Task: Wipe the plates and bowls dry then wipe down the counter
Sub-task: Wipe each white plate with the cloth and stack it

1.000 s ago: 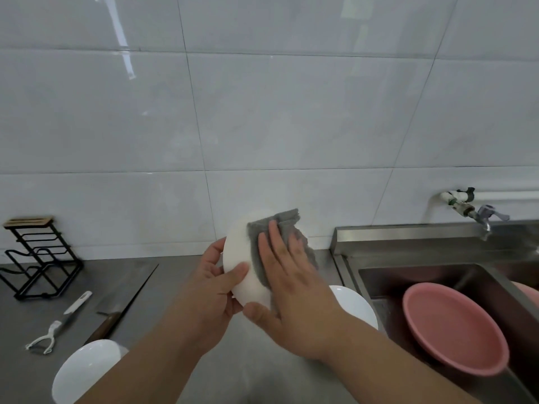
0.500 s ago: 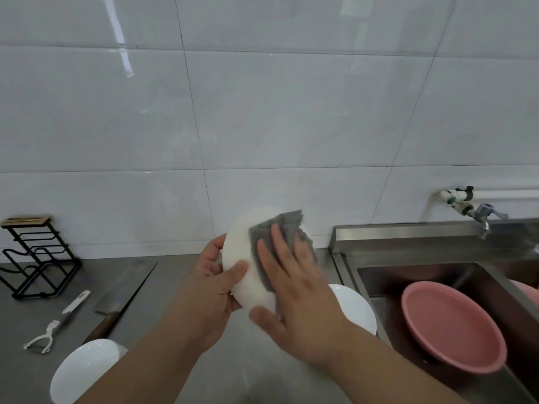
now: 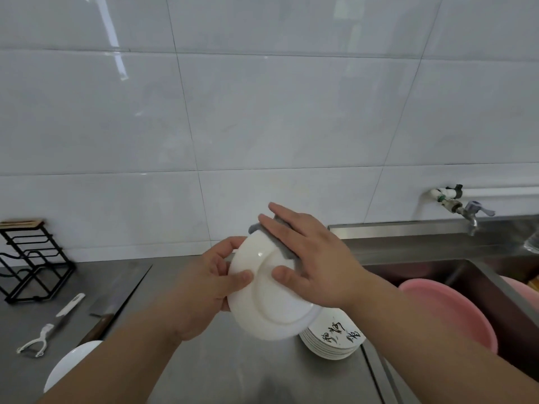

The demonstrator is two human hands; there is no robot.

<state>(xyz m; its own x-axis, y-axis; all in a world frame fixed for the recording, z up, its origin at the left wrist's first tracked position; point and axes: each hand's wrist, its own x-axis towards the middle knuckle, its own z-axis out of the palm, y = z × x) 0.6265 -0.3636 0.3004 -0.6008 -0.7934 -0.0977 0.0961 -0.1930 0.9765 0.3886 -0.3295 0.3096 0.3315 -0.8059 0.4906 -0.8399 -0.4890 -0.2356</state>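
Observation:
A white plate (image 3: 271, 298) is held above the steel counter (image 3: 204, 360), its underside with the foot ring turned toward me. My left hand (image 3: 204, 284) grips its left rim. My right hand (image 3: 309, 260) presses a grey cloth (image 3: 287, 252) flat against the plate's upper right part; only strips of the cloth show past the fingers. Under the plate stands a stack of white plates (image 3: 335, 342) with black writing on the top one. Another white dish (image 3: 70, 365) lies at the lower left, partly behind my left forearm.
A sink (image 3: 481, 275) on the right holds a pink basin (image 3: 455, 313), with a tap (image 3: 466, 211) on the wall above. On the left counter lie a cleaver (image 3: 116, 298) and a white peeler (image 3: 49, 328). A black wire rack (image 3: 29, 258) stands by the tiled wall.
The plate has tipped from nearly upright so that its underside faces me. My right hand with the cloth has slid up to the plate's upper right edge. The view has dropped, revealing the plate stack.

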